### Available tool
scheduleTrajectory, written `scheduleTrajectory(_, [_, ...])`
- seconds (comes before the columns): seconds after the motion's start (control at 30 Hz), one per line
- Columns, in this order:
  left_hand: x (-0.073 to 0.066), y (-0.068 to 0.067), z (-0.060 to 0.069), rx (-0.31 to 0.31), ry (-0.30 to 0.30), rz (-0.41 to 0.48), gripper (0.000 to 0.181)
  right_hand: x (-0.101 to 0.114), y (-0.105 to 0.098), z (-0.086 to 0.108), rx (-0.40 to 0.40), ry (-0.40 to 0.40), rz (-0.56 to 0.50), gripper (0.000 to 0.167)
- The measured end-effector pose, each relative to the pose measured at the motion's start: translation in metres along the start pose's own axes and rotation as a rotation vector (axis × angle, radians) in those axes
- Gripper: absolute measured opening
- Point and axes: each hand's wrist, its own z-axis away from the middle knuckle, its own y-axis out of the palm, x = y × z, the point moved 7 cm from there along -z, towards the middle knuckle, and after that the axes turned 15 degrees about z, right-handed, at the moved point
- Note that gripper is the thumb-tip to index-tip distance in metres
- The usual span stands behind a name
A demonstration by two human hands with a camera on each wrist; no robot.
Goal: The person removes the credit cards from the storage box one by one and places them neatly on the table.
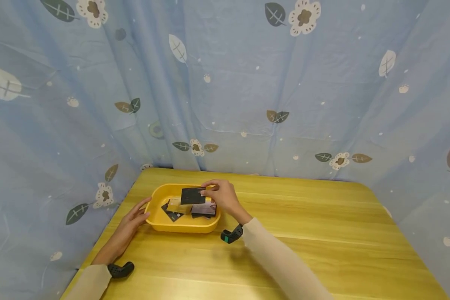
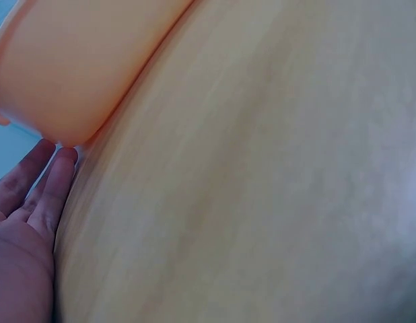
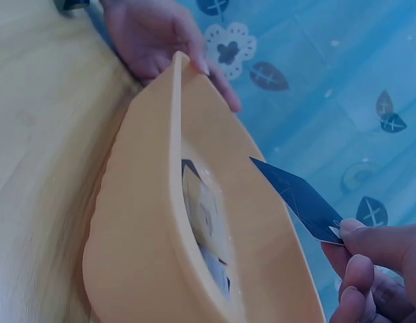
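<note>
A yellow plastic tray (image 1: 165, 228) stands on the table with several cards inside. My left hand (image 1: 129, 223) rests against its left end, fingers fairly straight; in the left wrist view the fingertips (image 2: 65, 156) touch the outer wall. Above the tray, my right hand (image 1: 225, 196) pinches a black card (image 1: 192, 196) by one edge between thumb and fingers. In the tray lie a dark card (image 1: 172, 215), a yellowish card (image 1: 177, 206) and a small pile topped by a greyish-purple card (image 1: 204, 208). The held card hides part of what lies beneath it.
The yellow wood-grain table (image 1: 303, 233) extends to the right and in front of the tray. A blue patterned curtain (image 1: 240, 100) hangs behind the table and along its sides. Black bands (image 1: 232, 234) sit on both wrists.
</note>
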Motion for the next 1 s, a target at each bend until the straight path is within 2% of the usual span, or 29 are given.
scheduleTrajectory(0.23, [-0.001, -0.001, -0.001, -0.004, 0.006, -0.007, 0.062, -0.006, -0.018, 0.005, -0.018, -0.01, 0.013, 0.019])
scheduleTrajectory(1.0, [0.001, 0.0, 0.002, 0.006, 0.017, 0.013, 0.063, -0.046, -0.066, 0.018, -0.08, 0.055, -0.002, 0.019])
